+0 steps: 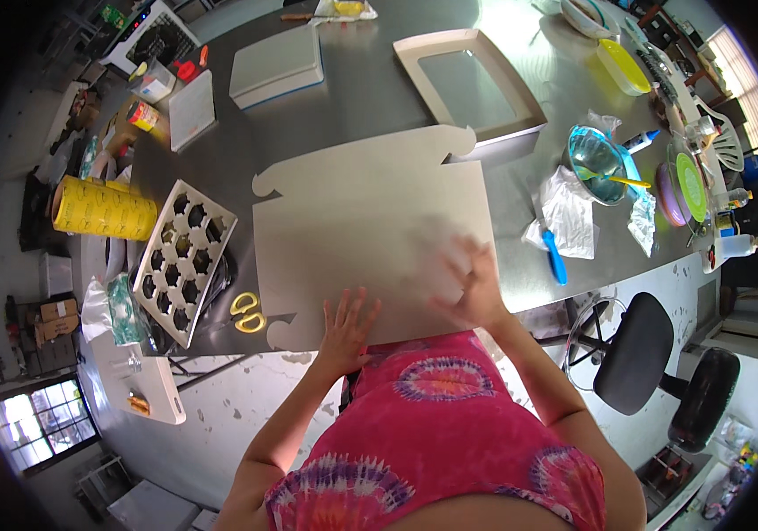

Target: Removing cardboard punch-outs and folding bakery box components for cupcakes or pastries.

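Note:
A flat sheet of pale card (352, 212) with notched, rounded tabs at its corners lies in front of me on the metal table. My left hand (348, 334) rests on its near edge, fingers spread and holding nothing. Over the sheet's right side, my right hand (476, 288) has its fingers apart, with some motion blur around the fingertips; nothing shows in it. To the left of the sheet are scissors with yellow handles (248, 312). Beyond them a white insert (212, 279) with several cut-out holes sits tilted. A card box lid with a window (507, 84) lies behind the sheet.
At the right stand a bowl with blue residue (593, 146), a blue-handled tool (555, 257) and crumpled white paper (567, 212). A yellow roll (104, 209) lies at the left. Stacked flat boxes (277, 66) are at the back. A black chair (634, 354) stands right of the table.

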`<state>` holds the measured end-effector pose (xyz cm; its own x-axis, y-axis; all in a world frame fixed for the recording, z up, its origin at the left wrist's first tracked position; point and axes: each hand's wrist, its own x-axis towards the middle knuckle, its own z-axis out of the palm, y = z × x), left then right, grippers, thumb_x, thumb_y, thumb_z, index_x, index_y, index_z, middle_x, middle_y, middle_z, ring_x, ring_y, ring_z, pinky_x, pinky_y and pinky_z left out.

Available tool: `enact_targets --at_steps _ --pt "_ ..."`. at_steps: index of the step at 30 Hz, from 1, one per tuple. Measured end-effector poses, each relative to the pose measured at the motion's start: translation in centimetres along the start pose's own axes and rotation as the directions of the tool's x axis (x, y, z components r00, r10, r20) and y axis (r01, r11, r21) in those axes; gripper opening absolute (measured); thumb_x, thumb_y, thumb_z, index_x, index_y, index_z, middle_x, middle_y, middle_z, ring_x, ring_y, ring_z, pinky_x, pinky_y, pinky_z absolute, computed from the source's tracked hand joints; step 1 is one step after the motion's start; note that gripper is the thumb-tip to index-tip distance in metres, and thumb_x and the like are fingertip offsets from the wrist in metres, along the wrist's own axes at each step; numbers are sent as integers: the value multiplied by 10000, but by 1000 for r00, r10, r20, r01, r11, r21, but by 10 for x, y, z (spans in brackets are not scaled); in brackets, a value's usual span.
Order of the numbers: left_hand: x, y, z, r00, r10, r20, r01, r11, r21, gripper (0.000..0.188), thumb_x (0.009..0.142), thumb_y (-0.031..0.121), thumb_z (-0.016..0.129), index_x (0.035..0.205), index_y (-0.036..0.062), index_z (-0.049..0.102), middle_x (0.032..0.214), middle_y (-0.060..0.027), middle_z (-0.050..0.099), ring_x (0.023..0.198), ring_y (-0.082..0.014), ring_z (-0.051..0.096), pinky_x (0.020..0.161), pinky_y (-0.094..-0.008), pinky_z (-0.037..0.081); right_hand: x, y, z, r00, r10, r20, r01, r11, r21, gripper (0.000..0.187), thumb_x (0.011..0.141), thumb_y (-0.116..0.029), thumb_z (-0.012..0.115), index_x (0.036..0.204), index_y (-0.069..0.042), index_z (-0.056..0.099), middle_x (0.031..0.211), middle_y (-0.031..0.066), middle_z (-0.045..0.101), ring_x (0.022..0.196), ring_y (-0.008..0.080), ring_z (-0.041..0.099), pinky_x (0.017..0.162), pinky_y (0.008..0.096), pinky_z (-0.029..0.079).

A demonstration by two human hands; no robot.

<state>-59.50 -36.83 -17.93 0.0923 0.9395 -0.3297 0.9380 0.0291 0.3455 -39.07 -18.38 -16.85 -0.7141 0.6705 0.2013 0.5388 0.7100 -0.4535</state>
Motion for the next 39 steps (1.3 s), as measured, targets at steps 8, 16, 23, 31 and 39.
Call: enact_targets --at_steps 8,16,23,31,39 --pt "-6 -6 27 961 -36 -274 51 997 50 527 773 67 508 1282 1 390 1331 -189 373 1251 -358 335 978 -575 280 -42 -21 38 872 -299 387 342 938 -46 606 776 -296 575 1283 -11 403 1390 197 298 1292 358 287 1019 555 238" --pt "0 -14 9 974 6 -228 -11 1000 -22 337 767 61 516 1097 -5 524 1116 -182 549 1057 -347 519 898 -412 420 -37 -25 41 827 -291 480 360 931 -56 471 803 -169 506 1232 15 440 1213 223 481 1146 355 462 911 488 395" --pt "57 -64 -46 950 89 298 45 909 -413 200 808 162 569 945 17 582 941 -184 615 903 -333 581 754 -405 450 64 -11 19 452 -200 869 42 978 203 510 734 -23 569 1223 -146 494 991 180 606 968 332 565 796 438 453" --pt "58 -40 -55 965 -220 143 239 962 -129 489 735 255 679 1172 116 510 1190 -120 497 1154 -294 439 910 -465 387 63 -15 24 781 -74 620 119 992 -31 675 619 -105 733 1232 -233 481 1351 114 320 1235 324 323 946 464 331" --pt "39 -36 27 886 -255 -388 210 965 -154 571 840 139 497 1366 94 281 1433 -147 204 1352 -310 145 1057 -567 72 23 -49 97 931 -272 241 199 937 287 475 789 -98 521 1260 -144 477 1397 157 289 1309 375 232 1069 494 186"
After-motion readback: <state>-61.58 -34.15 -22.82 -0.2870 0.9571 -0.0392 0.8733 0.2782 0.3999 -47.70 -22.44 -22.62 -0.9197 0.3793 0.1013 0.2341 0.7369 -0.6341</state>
